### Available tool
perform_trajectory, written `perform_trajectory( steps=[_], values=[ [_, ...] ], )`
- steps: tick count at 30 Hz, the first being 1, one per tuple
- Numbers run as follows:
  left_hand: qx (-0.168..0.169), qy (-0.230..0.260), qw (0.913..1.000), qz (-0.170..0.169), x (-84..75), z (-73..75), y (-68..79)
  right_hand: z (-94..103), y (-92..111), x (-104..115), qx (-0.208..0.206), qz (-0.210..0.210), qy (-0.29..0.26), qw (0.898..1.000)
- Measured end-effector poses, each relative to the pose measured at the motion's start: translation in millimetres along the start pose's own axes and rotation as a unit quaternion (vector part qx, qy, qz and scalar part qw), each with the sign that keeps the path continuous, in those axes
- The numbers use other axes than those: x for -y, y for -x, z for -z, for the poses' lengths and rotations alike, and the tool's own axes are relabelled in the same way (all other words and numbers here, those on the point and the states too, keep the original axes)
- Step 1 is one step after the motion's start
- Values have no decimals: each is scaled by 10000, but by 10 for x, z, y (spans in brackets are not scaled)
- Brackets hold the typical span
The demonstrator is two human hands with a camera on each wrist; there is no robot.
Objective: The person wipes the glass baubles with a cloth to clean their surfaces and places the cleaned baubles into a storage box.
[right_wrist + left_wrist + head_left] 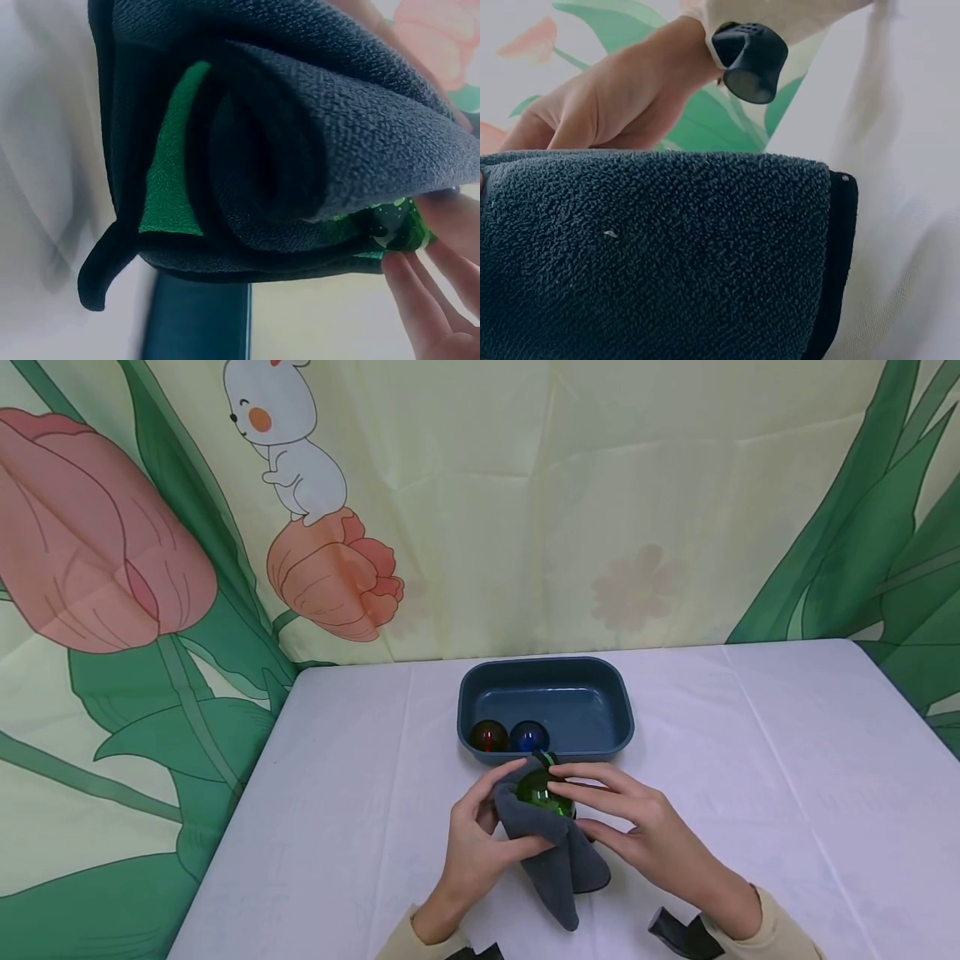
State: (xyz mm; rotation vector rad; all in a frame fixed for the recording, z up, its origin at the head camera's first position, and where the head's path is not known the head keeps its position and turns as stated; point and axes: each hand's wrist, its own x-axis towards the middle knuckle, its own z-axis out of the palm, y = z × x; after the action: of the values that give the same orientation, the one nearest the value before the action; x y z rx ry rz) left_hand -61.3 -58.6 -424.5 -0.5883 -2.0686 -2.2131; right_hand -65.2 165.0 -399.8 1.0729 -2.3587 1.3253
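A grey towel [551,864] with a dark edge is bunched over the table, and a green glass ball [537,789] sits in its folds. My left hand [480,835] grips the towel from the left, its thumb across the front. From the other side, the fingers and thumb of my right hand [645,818] pinch the green ball. The right wrist view shows the towel [375,127] draped in layers, with a bright green inner side, and the ball [405,223] partly covered by it. In the left wrist view the towel [660,247] hides much of the left hand [622,97].
Just beyond the hands stands a blue rectangular tray [555,666]. Inside it, at the near left, lie a dark red glass ball [489,737] and a blue glass ball [529,737]. A white cloth [337,793] covers the table, and a printed curtain [487,527] hangs behind.
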Motion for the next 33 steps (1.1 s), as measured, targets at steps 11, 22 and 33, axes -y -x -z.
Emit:
perform_trajectory(
  steps=[11,22,33],
  values=[
    [7,-284,9995,-107,3,-13,9,-31,-14,24,-129,-725,-760,9944],
    [12,-316,9993,-216,-13,-3,6,7,-37,41,12,-1049,-787,9914],
    [-40,-243,9996,-168,-15,-6,13,10,-5,-5,59,97,-37,9999]
  ],
)
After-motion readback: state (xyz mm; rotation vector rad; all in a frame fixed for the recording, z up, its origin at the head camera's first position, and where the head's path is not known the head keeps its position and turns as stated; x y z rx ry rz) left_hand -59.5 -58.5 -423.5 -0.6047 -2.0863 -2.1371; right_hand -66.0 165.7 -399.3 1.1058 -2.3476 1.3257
